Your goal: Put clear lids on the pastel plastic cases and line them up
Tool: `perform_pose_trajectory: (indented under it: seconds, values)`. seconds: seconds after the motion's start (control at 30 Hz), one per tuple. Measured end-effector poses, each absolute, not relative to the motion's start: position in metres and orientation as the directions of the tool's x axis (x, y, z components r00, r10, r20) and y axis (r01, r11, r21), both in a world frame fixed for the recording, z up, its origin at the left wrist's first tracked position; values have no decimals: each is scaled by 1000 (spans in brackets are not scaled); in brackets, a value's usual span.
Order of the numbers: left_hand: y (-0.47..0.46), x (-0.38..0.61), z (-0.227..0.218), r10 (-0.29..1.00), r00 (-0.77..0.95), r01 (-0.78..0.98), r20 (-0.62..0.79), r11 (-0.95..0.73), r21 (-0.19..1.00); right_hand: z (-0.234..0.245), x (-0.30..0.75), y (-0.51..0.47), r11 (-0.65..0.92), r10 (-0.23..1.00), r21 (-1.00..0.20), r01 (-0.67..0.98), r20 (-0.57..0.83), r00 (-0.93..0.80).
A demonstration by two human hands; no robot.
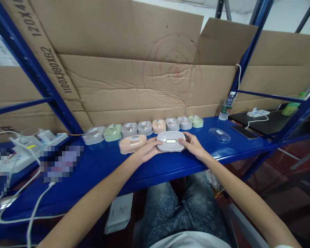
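Note:
A grey oval plastic case [170, 141] with a pale lit slot on top sits on the blue shelf [98, 168] in front of me. My left hand [146, 150] grips its left side and my right hand [193, 144] grips its right side, fingers curled round the edges. A peach case [132, 143] lies just left of it. Behind runs a row of several similar cases [144, 128] in grey, green and peach.
A clear lid [219, 134] and a dark phone [244, 132] lie to the right, near a water bottle [226, 106]. Power strips and white cables [28, 144] crowd the left end. Cardboard sheets [134, 75] back the shelf. Blue rack posts [36, 69] frame both sides.

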State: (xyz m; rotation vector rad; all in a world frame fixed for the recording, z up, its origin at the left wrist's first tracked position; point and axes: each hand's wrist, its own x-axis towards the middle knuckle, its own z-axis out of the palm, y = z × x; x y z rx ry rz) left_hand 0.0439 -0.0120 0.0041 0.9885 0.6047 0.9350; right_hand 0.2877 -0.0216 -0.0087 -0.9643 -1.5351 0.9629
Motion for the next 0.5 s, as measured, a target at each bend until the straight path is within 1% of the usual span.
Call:
perform_pose_trajectory:
  seconds: [0.03,0.07,0.1,0.13,0.17,0.2,0.23,0.27,0.33,0.37,0.4,0.43,0.47,0.5]
  values:
    - [-11,43,3,873,487,-377,-27,238,895,-5,300,-17,416,909,-881,224,397,-124]
    - [-10,43,2,872,488,-371,-34,243,897,0,315,-12,463,881,-804,372,462,-99]
    - [-9,42,1,869,493,-361,-42,248,899,5,334,-8,472,849,-711,521,527,-50]
    - [-8,42,0,866,498,-353,-48,252,901,10,356,-4,436,808,-595,675,590,-2]
    - [-7,42,-1,863,503,-346,-53,257,902,14,378,-1,336,773,-461,821,633,39]
    - [-6,42,-2,860,507,-345,-56,262,901,17,401,0,203,767,-343,917,638,69]
    - [-6,42,-2,859,509,-348,-60,269,898,18,422,1,68,785,-254,965,610,105]
    - [-6,42,-2,859,508,-357,-61,275,893,16,440,0,-45,815,-198,979,559,151]
    - [-6,42,-1,864,499,-382,-61,283,880,9,467,-2,-176,882,-133,975,419,217]
    - [-7,42,0,868,493,-393,-58,281,876,3,475,-4,-198,900,-118,973,370,228]
    - [-7,42,0,871,488,-400,-53,278,874,-2,479,-5,-193,910,-114,975,352,221]
    - [-7,42,1,872,488,-402,-48,273,874,-6,479,-7,-163,909,-125,979,367,198]
    - [-8,42,1,870,491,-400,-43,269,876,-10,476,-8,-106,897,-154,982,412,161]
    - [-8,41,1,867,497,-396,-38,266,879,-11,469,-9,-20,875,-200,980,471,114]
